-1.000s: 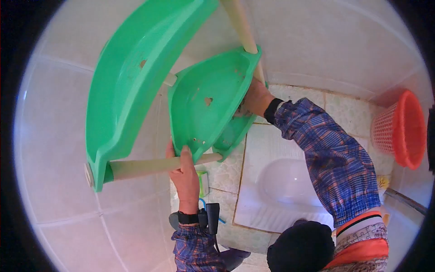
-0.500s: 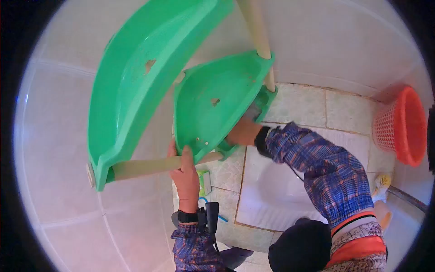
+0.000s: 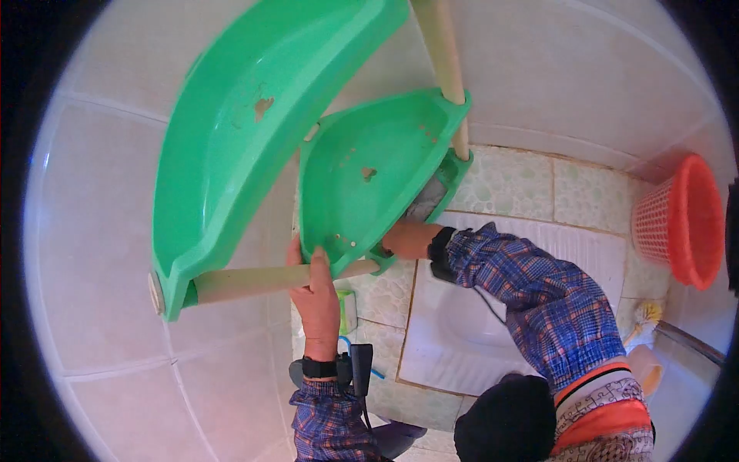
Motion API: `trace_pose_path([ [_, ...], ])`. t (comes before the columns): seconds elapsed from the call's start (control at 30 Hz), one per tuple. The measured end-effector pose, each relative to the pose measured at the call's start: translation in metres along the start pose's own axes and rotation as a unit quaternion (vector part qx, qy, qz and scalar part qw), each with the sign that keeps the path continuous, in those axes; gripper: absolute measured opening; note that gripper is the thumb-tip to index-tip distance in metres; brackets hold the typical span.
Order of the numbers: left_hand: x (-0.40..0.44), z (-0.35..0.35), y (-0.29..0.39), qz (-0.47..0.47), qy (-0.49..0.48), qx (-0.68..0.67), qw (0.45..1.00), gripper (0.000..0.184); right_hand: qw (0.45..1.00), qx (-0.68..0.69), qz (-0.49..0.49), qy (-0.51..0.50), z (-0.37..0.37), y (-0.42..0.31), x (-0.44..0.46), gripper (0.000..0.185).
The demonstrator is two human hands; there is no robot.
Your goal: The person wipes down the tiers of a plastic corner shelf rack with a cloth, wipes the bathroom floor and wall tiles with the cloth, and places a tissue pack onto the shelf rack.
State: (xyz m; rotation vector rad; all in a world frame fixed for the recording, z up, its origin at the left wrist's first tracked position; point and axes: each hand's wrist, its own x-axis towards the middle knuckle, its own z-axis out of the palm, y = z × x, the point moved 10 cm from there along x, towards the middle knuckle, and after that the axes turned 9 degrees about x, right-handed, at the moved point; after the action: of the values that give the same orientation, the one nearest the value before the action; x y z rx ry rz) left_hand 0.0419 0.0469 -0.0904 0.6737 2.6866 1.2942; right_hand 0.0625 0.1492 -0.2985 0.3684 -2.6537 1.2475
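A green corner rack with cream poles leans over the tiled floor. Its top tier [image 3: 223, 146] is at the upper left, and the middle tier [image 3: 377, 169] has small brown marks. My left hand [image 3: 314, 296] is wrapped round the middle tier's near corner and the pole [image 3: 250, 282]. Under the middle tier, my right hand [image 3: 410, 239] reaches into the bottom tier [image 3: 454, 181]; its fingers are hidden. Greyish material [image 3: 427, 198], perhaps a cloth, shows beside it in that tier.
A white squat toilet [image 3: 469, 316] is set in the floor. On the right are a red basket [image 3: 693, 223], a yellow-headed brush [image 3: 647, 312] and a pale container [image 3: 647, 369]. A green-and-white box [image 3: 347, 311] stands near my left hand. Tiled walls enclose the rack.
My right hand has moved from the far end of the bottom tier toward its near end. The rack has shifted slightly to the right. My left hand keeps its hold.
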Motion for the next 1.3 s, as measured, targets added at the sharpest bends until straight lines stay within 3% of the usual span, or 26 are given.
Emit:
trace_pose_path([
  [0.1,-0.002,-0.001,-0.001,-0.020,-0.011,-0.006,1.000,0.049,0.985,-0.161,0.053,0.028,-0.013,0.027,-0.004,0.022],
  [0.17,-0.001,0.000,-0.001,-0.018,-0.017,-0.017,1.000,0.050,0.964,-0.186,-0.003,0.189,-0.070,0.040,-0.004,0.022],
  [0.27,-0.001,0.002,-0.007,-0.027,-0.017,-0.028,0.999,0.052,0.945,-0.154,0.032,0.288,-0.071,0.067,-0.014,0.021],
  [0.33,0.001,0.003,-0.009,-0.023,-0.016,-0.035,0.999,0.053,0.962,-0.141,0.054,0.227,-0.054,0.064,-0.011,0.020],
  [0.5,0.000,0.007,-0.016,-0.052,-0.032,-0.052,0.997,0.055,0.991,-0.062,0.098,-0.064,0.015,0.012,0.001,0.020],
  [0.63,-0.001,-0.002,-0.027,0.000,0.005,0.013,1.000,0.054,0.959,-0.146,0.061,0.235,-0.023,0.053,0.009,0.023],
  [0.67,0.003,-0.003,-0.033,-0.010,0.004,-0.007,1.000,0.054,0.955,-0.156,0.089,0.236,-0.029,0.057,0.004,0.027],
  [0.7,-0.005,-0.004,-0.028,0.088,-0.011,0.137,0.987,0.048,0.951,-0.165,0.116,0.236,-0.049,0.045,0.000,0.032],
  [0.77,-0.005,0.004,-0.007,0.156,-0.037,0.201,0.966,0.045,0.955,-0.201,0.130,0.173,-0.045,0.032,0.006,0.035],
  [0.83,-0.001,0.008,-0.002,0.062,-0.057,0.064,0.994,0.048,0.950,-0.240,0.120,0.161,-0.038,0.018,0.011,0.032],
  [0.93,0.003,0.014,-0.009,-0.015,-0.045,-0.078,0.996,0.046,0.980,-0.177,0.089,0.027,-0.014,0.007,0.023,0.026],
  [1.03,0.004,0.016,-0.008,-0.018,-0.052,-0.085,0.995,0.046,0.986,-0.105,0.090,-0.090,-0.002,0.000,0.016,0.019],
  [1.13,-0.001,0.012,-0.009,-0.014,-0.038,-0.074,0.996,0.045,0.984,-0.105,0.070,-0.125,0.000,-0.024,0.005,0.018],
  [1.23,0.001,0.014,-0.008,-0.022,-0.058,-0.086,0.994,0.044,0.966,-0.223,0.094,-0.096,-0.020,-0.020,0.006,0.018],
  [1.3,-0.001,0.015,-0.007,-0.027,-0.050,-0.089,0.994,0.043,0.945,-0.317,0.068,0.036,-0.051,-0.016,0.004,0.017],
])
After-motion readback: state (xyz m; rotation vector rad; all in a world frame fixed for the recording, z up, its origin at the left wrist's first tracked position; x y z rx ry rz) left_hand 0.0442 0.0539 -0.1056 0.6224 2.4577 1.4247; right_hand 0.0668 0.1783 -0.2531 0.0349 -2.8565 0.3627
